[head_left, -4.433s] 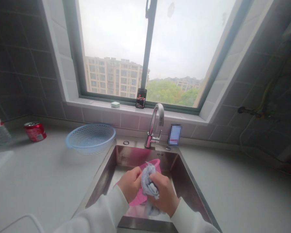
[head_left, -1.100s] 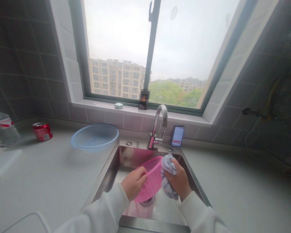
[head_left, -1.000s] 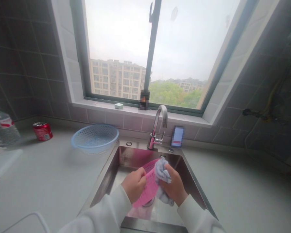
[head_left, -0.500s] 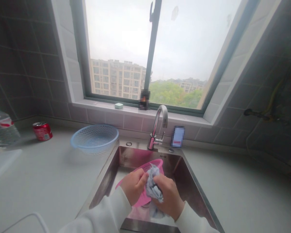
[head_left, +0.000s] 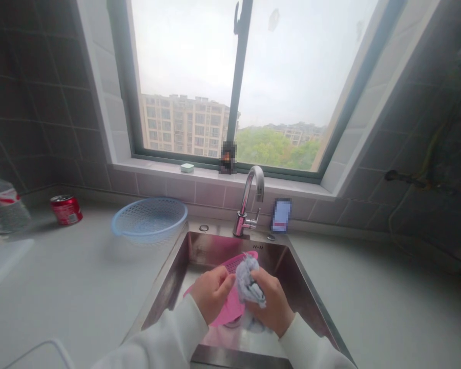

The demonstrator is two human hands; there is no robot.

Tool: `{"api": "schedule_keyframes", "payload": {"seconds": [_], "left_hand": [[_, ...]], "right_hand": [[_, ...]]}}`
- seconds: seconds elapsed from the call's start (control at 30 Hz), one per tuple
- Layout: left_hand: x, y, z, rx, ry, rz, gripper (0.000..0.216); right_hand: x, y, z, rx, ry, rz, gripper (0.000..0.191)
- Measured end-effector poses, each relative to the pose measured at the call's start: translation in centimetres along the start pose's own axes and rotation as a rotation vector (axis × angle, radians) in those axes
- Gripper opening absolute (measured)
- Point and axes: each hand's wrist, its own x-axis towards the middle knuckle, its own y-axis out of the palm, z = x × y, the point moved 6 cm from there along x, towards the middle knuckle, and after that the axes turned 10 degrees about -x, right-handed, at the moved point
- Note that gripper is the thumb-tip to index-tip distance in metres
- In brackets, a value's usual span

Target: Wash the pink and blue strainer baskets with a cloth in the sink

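Over the steel sink (head_left: 292,277), my left hand (head_left: 211,292) is closed on the rim of a pink perforated basket (head_left: 232,305), holding it tilted. My right hand (head_left: 271,302) is closed on a crumpled pale blue-grey cloth (head_left: 248,282), which is pressed against the inside of the basket. Both white sleeves reach in from the bottom edge. The far part of the basket shows behind the cloth; its lower part is hidden by my hands.
A chrome tap (head_left: 248,202) stands behind the sink. A light blue basket (head_left: 149,219) sits on the grey counter to the left, with a red can (head_left: 66,209) and a plastic bottle (head_left: 2,205) further left. A small green box (head_left: 187,167) lies on the windowsill.
The cloth has moved from the basket's outer right side to its inside, rubbing back and forth. The basket has tilted lower into the sink; my left hand keeps its grip.
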Motion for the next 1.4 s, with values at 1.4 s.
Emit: {"api": "schedule_keyframes", "payload": {"seconds": [1.4], "left_hand": [[0.4,0.3,-0.3,0.246,-0.066,0.063,0.018]], "right_hand": [[0.6,-1.2,-4.2,-0.044,0.269,-0.114,0.016]]}}
